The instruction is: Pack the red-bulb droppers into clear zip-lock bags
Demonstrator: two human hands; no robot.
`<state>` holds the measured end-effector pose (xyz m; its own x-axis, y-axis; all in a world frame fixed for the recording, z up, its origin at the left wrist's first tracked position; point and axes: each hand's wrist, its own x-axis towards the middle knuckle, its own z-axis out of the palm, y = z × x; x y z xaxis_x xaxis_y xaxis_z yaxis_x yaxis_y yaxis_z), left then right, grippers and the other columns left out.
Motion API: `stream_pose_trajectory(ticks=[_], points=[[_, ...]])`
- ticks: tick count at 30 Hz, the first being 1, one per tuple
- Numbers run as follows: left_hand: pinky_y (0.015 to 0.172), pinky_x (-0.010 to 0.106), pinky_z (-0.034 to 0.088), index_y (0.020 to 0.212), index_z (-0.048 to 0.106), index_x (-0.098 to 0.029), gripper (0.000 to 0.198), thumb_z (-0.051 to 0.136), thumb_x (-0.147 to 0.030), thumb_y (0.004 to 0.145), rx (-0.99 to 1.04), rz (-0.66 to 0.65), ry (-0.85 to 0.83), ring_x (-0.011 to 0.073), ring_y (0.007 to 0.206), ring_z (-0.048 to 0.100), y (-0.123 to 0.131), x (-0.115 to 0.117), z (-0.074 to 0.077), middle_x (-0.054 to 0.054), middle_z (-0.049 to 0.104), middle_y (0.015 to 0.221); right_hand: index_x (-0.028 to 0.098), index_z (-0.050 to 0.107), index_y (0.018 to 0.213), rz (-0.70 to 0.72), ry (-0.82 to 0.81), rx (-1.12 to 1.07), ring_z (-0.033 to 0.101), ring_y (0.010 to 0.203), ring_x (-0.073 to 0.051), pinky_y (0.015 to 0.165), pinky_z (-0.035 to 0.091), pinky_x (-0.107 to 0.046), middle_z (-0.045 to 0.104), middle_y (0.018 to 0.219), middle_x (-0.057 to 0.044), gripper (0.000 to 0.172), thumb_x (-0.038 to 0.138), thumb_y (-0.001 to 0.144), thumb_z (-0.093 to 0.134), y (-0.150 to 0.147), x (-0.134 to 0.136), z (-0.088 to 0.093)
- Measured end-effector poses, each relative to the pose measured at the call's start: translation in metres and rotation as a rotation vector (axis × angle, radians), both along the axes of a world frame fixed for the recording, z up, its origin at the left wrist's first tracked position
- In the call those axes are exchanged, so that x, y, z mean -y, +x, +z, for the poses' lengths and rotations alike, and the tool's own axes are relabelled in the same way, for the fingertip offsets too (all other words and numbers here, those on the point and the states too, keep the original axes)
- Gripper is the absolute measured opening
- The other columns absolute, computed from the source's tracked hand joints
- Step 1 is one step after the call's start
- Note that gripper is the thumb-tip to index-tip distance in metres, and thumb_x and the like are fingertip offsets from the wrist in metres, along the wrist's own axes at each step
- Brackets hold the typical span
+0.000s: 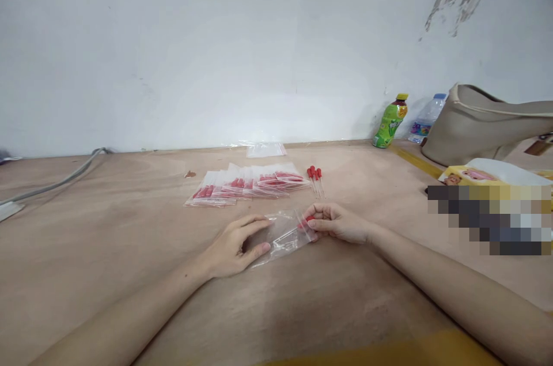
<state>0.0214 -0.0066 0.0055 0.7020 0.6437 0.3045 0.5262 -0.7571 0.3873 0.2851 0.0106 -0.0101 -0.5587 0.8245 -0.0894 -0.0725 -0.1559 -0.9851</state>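
Observation:
A clear plastic bag [283,234] lies between my hands near the middle of the table. My left hand [237,244] holds its left end between thumb and fingers. At the bag's right end, my right hand [330,223] is closed on the red-topped droppers [305,222], whose clear stems lie inside the bag. Just behind my right hand, several loose red-topped droppers [316,174] rest side by side. To their left is an overlapping row of filled bags [246,181] with red parts inside.
Flat plastic bags [265,150] lie by the wall. A green bottle [390,122], a clear bottle [427,118], a beige bag [470,124] and a yellow package [488,173] stand or lie at right. A grey cable [64,179] crosses the table [108,239] at left.

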Motion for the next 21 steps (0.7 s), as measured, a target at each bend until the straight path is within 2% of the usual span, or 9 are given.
stream_pose_trajectory(ticks=[6, 9, 11, 16, 21], points=[[0.096, 0.041, 0.037, 0.128, 0.04, -0.023, 0.047, 0.048, -0.038, 0.085, -0.072, -0.017, -0.019, 0.0242, 0.116, 0.044, -0.0027, 0.0008, -0.0045, 0.007, 0.046, 0.128, 0.015, 0.056, 0.082, -0.101, 0.059, 0.083, 0.058, 0.057, -0.008, 0.054, 0.05, -0.022, 0.064, 0.072, 0.0, 0.028, 0.034, 0.065, 0.068, 0.0043, -0.0011, -0.002], [0.095, 0.039, 0.038, 0.128, 0.038, -0.021, 0.046, 0.047, -0.035, 0.086, -0.07, -0.031, -0.028, 0.0231, 0.115, 0.045, -0.0013, -0.0017, -0.0036, 0.008, 0.047, 0.127, 0.017, 0.051, 0.081, -0.093, 0.107, 0.102, 0.056, 0.049, -0.008, 0.049, 0.048, -0.022, 0.06, 0.062, 0.004, 0.029, 0.038, 0.068, 0.065, 0.0021, 0.0006, -0.0039], [0.096, 0.039, 0.038, 0.128, 0.038, -0.02, 0.045, 0.047, -0.034, 0.086, -0.074, -0.062, -0.036, 0.0227, 0.115, 0.044, -0.0005, -0.0038, -0.0024, 0.008, 0.047, 0.126, 0.018, 0.049, 0.081, -0.079, 0.104, 0.117, 0.055, 0.047, -0.008, 0.047, 0.047, -0.021, 0.06, 0.062, 0.004, 0.029, 0.04, 0.069, 0.063, 0.001, 0.0016, -0.0045], [0.099, 0.04, 0.034, 0.13, 0.037, -0.022, 0.045, 0.046, -0.032, 0.087, -0.079, -0.092, -0.033, 0.0227, 0.12, 0.039, 0.0011, -0.0072, -0.0033, 0.008, 0.042, 0.131, 0.017, 0.054, 0.077, -0.036, 0.165, 0.101, 0.058, 0.065, -0.01, 0.062, 0.047, -0.025, 0.062, 0.076, 0.001, 0.024, 0.035, 0.067, 0.066, 0.001, 0.0001, -0.005], [0.095, 0.035, 0.039, 0.117, 0.051, -0.019, 0.033, 0.047, -0.029, 0.086, 0.019, -0.085, 0.003, 0.0202, 0.112, 0.047, 0.0011, -0.0075, -0.0056, 0.008, 0.05, 0.121, 0.017, 0.066, 0.072, -0.032, 0.423, 0.261, 0.056, 0.075, -0.013, 0.073, 0.044, -0.029, 0.062, 0.08, -0.002, 0.017, 0.034, 0.072, 0.061, 0.0062, -0.0037, 0.0007]])
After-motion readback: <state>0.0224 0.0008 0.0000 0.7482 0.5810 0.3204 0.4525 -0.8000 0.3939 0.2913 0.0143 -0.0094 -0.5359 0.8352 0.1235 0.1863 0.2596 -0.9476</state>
